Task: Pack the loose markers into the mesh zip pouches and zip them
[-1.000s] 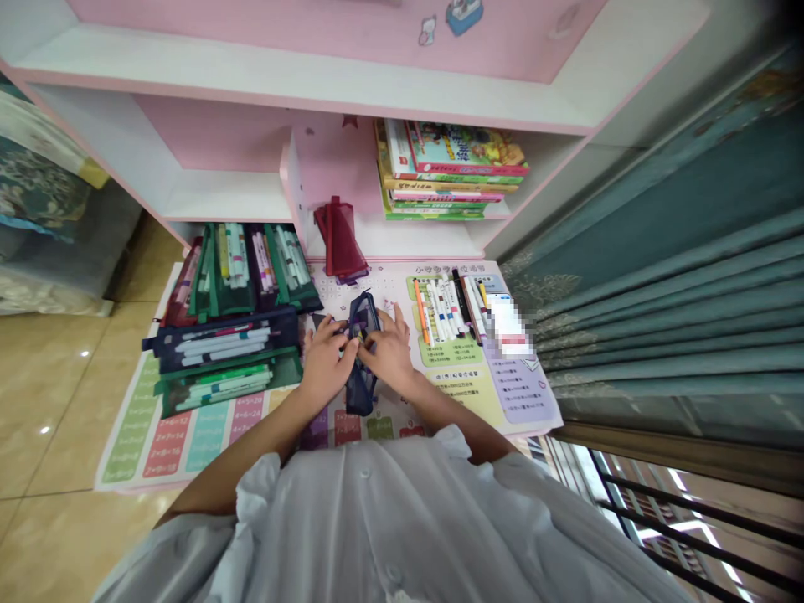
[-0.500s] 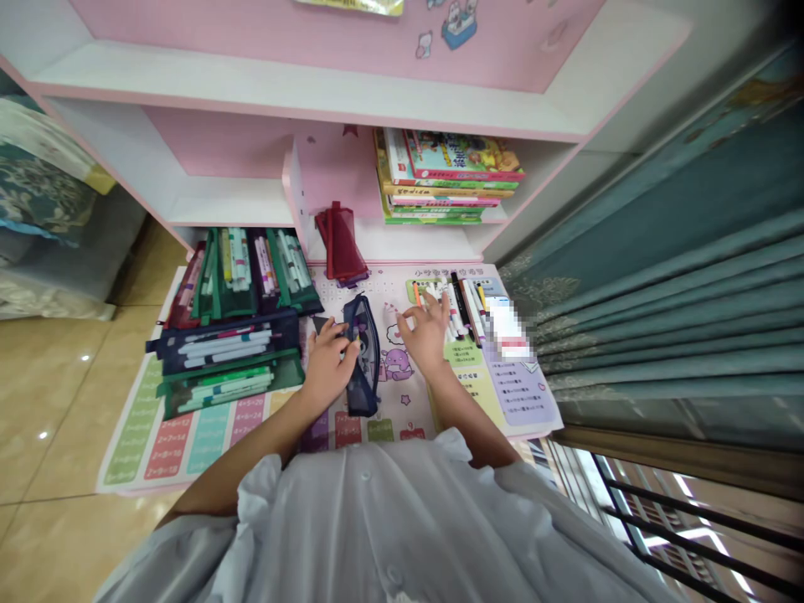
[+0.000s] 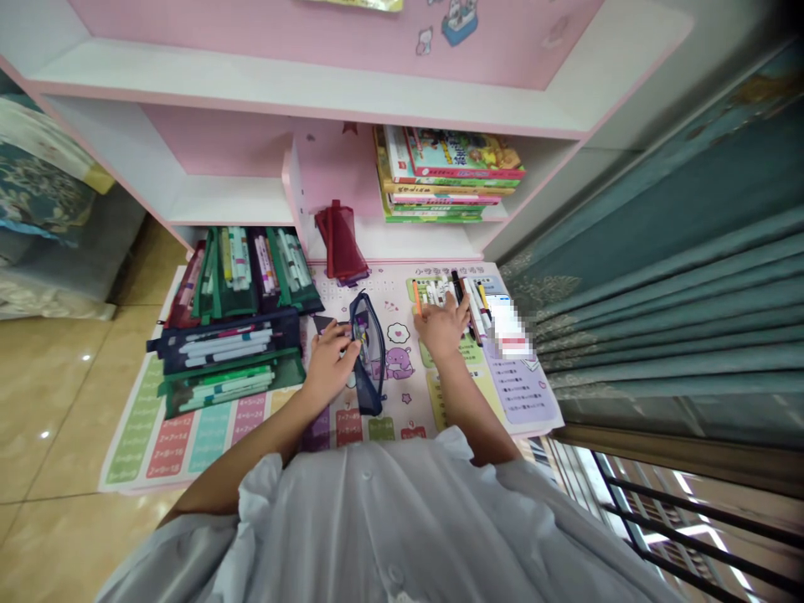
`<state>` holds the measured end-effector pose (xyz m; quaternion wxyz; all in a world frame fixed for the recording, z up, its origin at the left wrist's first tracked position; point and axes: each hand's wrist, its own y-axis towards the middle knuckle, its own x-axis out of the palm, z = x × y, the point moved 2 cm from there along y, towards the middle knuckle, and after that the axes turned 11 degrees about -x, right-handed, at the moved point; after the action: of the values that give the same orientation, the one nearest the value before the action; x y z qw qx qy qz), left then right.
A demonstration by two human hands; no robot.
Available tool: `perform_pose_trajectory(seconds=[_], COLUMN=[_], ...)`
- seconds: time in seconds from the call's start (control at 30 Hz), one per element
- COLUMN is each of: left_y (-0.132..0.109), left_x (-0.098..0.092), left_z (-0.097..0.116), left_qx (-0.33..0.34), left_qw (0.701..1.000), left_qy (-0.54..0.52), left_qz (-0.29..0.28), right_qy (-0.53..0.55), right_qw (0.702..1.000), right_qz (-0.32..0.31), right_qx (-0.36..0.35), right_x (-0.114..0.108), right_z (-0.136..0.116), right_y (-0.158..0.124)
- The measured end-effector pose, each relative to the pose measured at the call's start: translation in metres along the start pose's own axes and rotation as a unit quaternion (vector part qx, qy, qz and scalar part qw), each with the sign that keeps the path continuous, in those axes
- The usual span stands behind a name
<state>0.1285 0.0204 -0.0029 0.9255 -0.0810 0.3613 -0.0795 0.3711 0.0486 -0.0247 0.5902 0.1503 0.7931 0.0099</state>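
Observation:
A dark blue mesh pouch (image 3: 369,360) lies upright to my view on the printed desk mat, its zipper side bowed open to the right. My left hand (image 3: 330,356) grips the pouch's left edge between thumb and fingers. On the right, my right hand (image 3: 443,327) rests over a row of loose pens (image 3: 474,306), fingers spread on them; the fingertips partly cover the white ones. An orange pen (image 3: 416,295) lies at the row's left end. Filled mesh pouches, green (image 3: 235,381) and blue (image 3: 219,345), lie on the left of the mat.
Empty-looking red mesh pouches (image 3: 342,243) lie at the shelf's front. Stacked books (image 3: 452,176) fill the shelf's right part. A phone (image 3: 510,327) with a blurred screen lies right of the pens. A teal curtain (image 3: 659,243) hangs at the right.
My right hand has moved right and come down onto the pens. The blue pouch has shifted slightly right and its opening is wider, with my left hand still at its edge.

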Motion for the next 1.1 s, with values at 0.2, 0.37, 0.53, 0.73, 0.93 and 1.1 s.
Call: perform_pose_trajectory(seconds=[0.2, 0.37, 0.53, 0.73, 0.93, 1.1], left_y=[-0.002, -0.002, -0.002, -0.001, -0.001, -0.001], left_x=[-0.006, -0.007, -0.007, -0.006, -0.004, -0.004], left_z=[0.007, 0.01, 0.01, 0.008, 0.005, 0.004], left_qx=[-0.024, -0.035, -0.04, -0.028, -0.02, -0.02], left_qw=[1.0, 0.999, 0.999, 0.999, 0.999, 0.999], left_qy=[0.018, 0.027, 0.032, 0.033, 0.034, 0.032], left_qz=[0.0, 0.007, 0.007, 0.008, 0.011, 0.015], right_qy=[-0.01, 0.018, 0.118, 0.222, 0.229, 0.203], right_qw=[1.0, 0.999, 0.988, 0.955, 0.944, 0.953], right_qz=[-0.009, 0.015, 0.069, 0.049, -0.01, -0.065], right_qx=[-0.014, -0.03, -0.072, -0.192, -0.237, -0.215], right_x=[0.004, 0.006, -0.009, -0.025, -0.029, -0.028], right_z=[-0.001, -0.006, -0.026, -0.056, -0.075, -0.083], right_y=[0.001, 0.0, -0.012, -0.035, -0.049, -0.053])
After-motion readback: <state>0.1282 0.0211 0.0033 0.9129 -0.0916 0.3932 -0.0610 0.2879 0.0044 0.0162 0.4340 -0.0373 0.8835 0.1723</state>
